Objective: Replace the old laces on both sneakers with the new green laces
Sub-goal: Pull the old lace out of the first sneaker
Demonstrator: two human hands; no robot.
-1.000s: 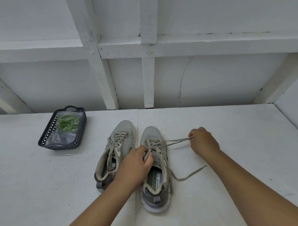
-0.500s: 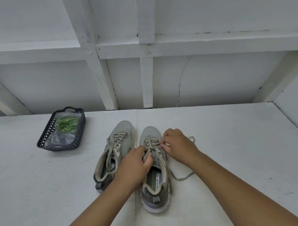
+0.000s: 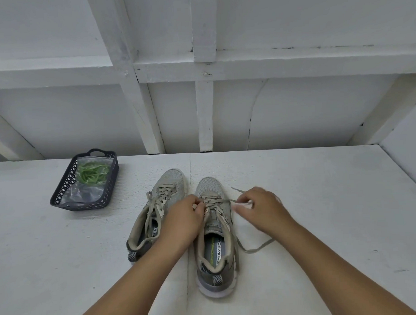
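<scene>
White table (image 3: 321, 200) against a white wall: mid-table, left hand (image 3: 181, 219) pinches the right sneaker's (image 3: 214, 232) lacing, right hand (image 3: 260, 207) pinches its old lace (image 3: 229, 201). Green laces (image 3: 92, 172) lie bagged in a basket (image 3: 62, 195) near the far-left edge.

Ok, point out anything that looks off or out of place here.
Nothing stands out. The right sneaker's old lace trails loose on the table because the hands are unlacing it. The green laces sit bagged in the basket.

Head view, forward and downward.
</scene>
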